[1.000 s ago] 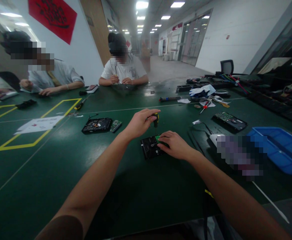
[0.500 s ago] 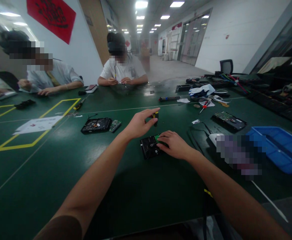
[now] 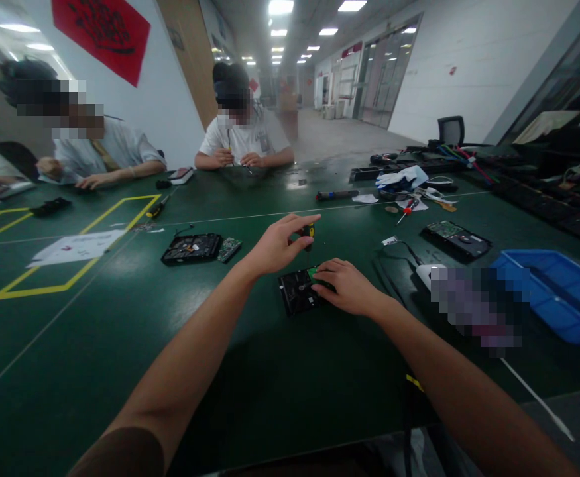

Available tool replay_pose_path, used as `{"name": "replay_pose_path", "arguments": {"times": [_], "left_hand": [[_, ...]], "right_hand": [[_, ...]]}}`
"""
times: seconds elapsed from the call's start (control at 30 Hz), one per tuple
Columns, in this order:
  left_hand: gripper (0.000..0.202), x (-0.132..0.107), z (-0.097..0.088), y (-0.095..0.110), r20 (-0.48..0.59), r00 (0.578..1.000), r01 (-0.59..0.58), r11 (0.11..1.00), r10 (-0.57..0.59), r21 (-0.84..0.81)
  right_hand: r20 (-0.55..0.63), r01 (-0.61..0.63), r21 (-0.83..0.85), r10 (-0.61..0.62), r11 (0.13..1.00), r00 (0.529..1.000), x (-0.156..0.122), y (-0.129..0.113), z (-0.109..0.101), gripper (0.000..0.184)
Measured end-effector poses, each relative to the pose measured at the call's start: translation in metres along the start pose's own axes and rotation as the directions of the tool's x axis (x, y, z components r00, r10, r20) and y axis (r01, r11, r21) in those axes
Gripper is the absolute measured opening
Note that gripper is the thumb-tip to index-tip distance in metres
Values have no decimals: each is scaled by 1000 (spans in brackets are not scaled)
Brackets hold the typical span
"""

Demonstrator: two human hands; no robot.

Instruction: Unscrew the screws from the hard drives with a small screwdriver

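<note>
My left hand (image 3: 277, 246) holds the yellow-and-black handle of a screwdriver (image 3: 310, 232) between thumb and fingers. The screwdriver stands about upright above a black hard drive (image 3: 295, 291) that lies on the table in front of me. Its tip is too small and dark to make out against the drive. My right hand (image 3: 347, 288) grips the right part of that drive, fingers curled at a green patch and thumb lower down. That side of the drive is hidden under the hand.
An opened hard drive (image 3: 193, 248) and a circuit board (image 3: 229, 249) lie to the left. Right of me are another hard drive (image 3: 455, 240), a blue tray (image 3: 563, 291) and a red screwdriver (image 3: 407, 209). Two people (image 3: 244, 142) sit across the green table (image 3: 120, 358).
The screwdriver handle has turned slightly in my left hand, and the fingers have shifted a little. My right hand and the hard drive stay in place.
</note>
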State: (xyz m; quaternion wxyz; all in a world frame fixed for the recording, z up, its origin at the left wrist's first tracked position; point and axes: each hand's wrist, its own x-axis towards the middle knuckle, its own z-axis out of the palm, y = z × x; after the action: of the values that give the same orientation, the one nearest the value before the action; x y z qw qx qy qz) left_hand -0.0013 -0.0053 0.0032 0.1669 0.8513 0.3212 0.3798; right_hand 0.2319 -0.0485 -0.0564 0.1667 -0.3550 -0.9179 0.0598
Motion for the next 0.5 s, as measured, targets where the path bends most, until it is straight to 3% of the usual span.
{"name": "replay_pose_path", "arguments": {"times": [0.17,0.5], "left_hand": [[57,-1,3,-7,51,998,49,995,-45,-86],[48,0,6,-8,-3,1000,-5,994,5,105]], "right_hand": [[-10,-5,-13,5,1000,1000,0,0,2,32],[-4,-4,-7,4,1000,1000,0,2,2,31]]}}
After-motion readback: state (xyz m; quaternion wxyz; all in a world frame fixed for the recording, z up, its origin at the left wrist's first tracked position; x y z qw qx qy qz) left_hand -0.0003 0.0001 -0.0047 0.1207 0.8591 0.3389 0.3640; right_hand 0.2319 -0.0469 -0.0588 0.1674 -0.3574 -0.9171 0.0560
